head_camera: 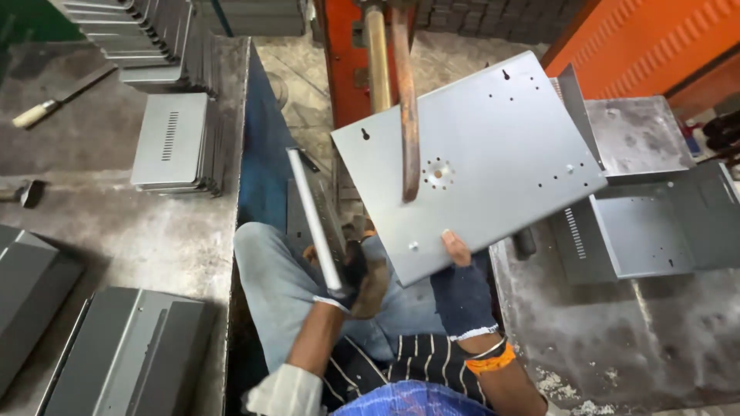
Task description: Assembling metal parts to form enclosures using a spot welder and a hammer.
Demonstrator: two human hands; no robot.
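Grey sheet-metal panel (493,146), centre frame, is gripped at its lower edge by the gloved right hand (462,289), best kept level under the copper electrode (406,108), while the left hand (356,271) is closed round a thin metal strip (312,219).

The person's right hand (461,289), in a dark glove, grips the lower edge of a tilted grey metal panel (478,154) under a rusty bent electrode arm (406,100). The left hand (356,273) holds a slim grey bar (312,216). Stacked metal covers (171,142) lie on the left bench (116,223).
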